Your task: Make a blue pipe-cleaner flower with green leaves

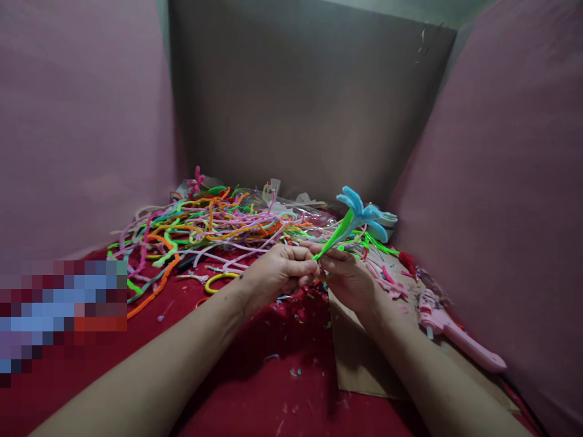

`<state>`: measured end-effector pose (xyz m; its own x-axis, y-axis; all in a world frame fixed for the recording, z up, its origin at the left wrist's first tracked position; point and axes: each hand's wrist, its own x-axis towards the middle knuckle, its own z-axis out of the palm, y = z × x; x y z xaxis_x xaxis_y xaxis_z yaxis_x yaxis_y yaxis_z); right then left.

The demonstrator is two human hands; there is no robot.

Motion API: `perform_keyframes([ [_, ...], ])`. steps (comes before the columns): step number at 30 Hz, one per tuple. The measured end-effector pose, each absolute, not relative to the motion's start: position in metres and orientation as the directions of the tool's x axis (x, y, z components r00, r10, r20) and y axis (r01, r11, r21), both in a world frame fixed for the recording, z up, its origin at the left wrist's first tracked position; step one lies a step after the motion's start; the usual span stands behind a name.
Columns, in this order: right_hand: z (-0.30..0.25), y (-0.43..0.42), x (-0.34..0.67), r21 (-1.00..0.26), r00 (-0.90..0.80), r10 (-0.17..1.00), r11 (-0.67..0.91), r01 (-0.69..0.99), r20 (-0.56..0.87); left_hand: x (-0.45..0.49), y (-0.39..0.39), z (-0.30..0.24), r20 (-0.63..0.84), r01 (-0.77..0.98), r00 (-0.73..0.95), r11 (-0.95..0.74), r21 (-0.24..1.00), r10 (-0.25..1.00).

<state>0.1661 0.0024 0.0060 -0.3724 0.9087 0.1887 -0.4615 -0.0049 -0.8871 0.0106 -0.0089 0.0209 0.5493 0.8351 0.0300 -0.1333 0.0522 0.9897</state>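
A pipe-cleaner flower point(357, 218) with fuzzy light-blue petals and a bright green leaf and stem tilts up to the right between my hands. My left hand point(295, 267) pinches the lower end of its green stem with thumb and forefinger. Close beside it, my right hand point(344, 273) has its fingers closed around the same stem from the right. The fingertips nearly meet, and they hide the very bottom of the stem. Behind my hands spreads a tangled heap of many-coloured pipe cleaners point(228, 221).
Yellow-handled scissors point(221, 283) lie left of my hands. A pink glue gun point(460, 337) rests at the right by a cardboard sheet point(359, 358). Small scraps dot the red cloth point(255, 388). Pink walls point(82, 121) stand on both sides, with a grey panel point(310, 97) behind.
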Motion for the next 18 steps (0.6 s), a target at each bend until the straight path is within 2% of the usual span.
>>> perform_keyframes([
  [4, 0.005, 0.003, 0.168, -0.903, -0.49, 0.854, -0.057, -0.425, 0.177, 0.008, -0.008, 0.022, -0.005, -0.134, 0.638, 0.118, 0.984, 0.77],
  [6, 0.005, 0.002, 0.168, -0.905, -0.477, 0.856, -0.025, -0.424, 0.2, 0.008, -0.009, 0.026, 0.009, -0.095, 0.634, 0.066, 0.993, 0.774],
  [8, 0.006, 0.002, 0.166, -0.905, -0.391, 0.892, 0.047, -0.422, 0.228, 0.01, -0.01, 0.028, 0.044, -0.018, 0.593, -0.041, 0.999, 0.804],
  [10, 0.006, 0.002, 0.163, -0.907, -0.245, 0.934, 0.149, -0.395, 0.26, 0.013, -0.011, 0.028, 0.145, 0.098, 0.494, -0.221, 0.97, 0.858],
  [13, 0.004, 0.001, 0.16, -0.908, -0.058, 0.942, 0.3, -0.293, 0.331, 0.019, -0.012, 0.022, 0.404, 0.299, 0.31, -0.491, 0.818, 0.861],
  [15, 0.002, 0.0, 0.159, -0.911, -0.036, 0.933, 0.34, -0.234, 0.357, 0.021, -0.012, 0.018, 0.513, 0.368, 0.234, -0.564, 0.739, 0.826],
  [18, 0.002, -0.002, 0.158, -0.903, -0.093, 0.943, 0.273, -0.33, 0.319, 0.021, -0.011, 0.017, 0.491, 0.301, 0.222, -0.538, 0.788, 0.843],
])
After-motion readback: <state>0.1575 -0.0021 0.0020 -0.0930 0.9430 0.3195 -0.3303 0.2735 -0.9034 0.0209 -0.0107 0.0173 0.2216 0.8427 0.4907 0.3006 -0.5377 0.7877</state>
